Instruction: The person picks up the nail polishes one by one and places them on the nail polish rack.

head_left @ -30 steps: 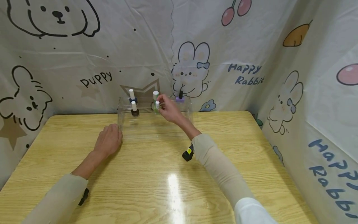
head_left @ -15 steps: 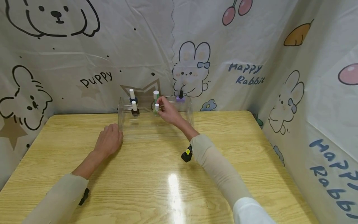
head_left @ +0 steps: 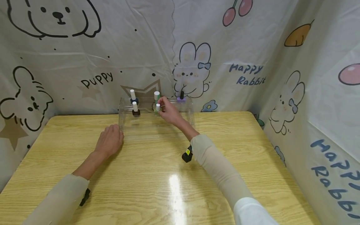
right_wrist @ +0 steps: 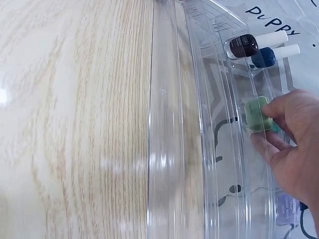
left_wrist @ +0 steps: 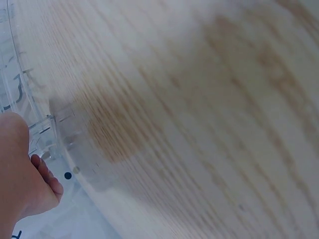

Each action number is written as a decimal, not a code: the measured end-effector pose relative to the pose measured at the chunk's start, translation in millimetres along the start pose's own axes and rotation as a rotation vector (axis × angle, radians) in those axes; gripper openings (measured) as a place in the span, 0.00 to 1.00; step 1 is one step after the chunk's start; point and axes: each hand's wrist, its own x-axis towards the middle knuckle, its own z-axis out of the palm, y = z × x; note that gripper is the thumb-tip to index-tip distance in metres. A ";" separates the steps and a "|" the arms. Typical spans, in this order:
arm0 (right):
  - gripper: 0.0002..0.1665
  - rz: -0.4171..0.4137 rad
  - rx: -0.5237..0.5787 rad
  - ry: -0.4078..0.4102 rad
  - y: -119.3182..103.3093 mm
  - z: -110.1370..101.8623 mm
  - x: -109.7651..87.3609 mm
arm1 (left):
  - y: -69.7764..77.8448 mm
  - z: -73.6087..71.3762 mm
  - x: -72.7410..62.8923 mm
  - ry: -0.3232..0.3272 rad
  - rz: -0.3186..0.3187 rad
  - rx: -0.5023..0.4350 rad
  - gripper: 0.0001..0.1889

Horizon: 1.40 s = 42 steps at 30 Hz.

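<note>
A clear stepped display rack [head_left: 152, 128] stands at the back of the table. My right hand [head_left: 169, 112] pinches a light green nail polish bottle [right_wrist: 258, 113] with a white cap, upright at one of the rack's upper tiers. Right behind it is a green bottle with a white cap [head_left: 156, 93]. To the left stand a dark nail polish bottle [right_wrist: 242, 46] and a blue one [right_wrist: 264, 58], both white-capped. A purple bottle [head_left: 181, 99] with a black cap is at the right of the top tier. My left hand [head_left: 109, 139] holds the rack's left end, thumb and curled fingers at its edge [left_wrist: 49, 119].
The wood-grain table [head_left: 135, 187] extends in front of the rack. A printed cloth [head_left: 146, 56] hangs close behind the rack, and another side of it [head_left: 317, 103] borders the table on the right.
My right hand has lowered the light green nail polish bottle slightly toward the tier, mostly in the first half second. The left hand and the rack have stayed in place.
</note>
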 end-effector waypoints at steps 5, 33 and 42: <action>0.20 0.002 -0.003 0.003 -0.2 0.0 -0.3 | 0.1 0.6 -0.6 0.010 0.008 0.003 0.12; 0.16 -0.113 -0.092 0.103 -16.5 -40.1 -20.1 | 5.6 -9.3 -2.7 -0.024 -0.048 0.018 0.13; 0.15 -0.174 -0.211 0.100 -30.1 -55.9 -29.0 | 4.0 -13.7 -2.9 -0.063 -0.065 0.023 0.14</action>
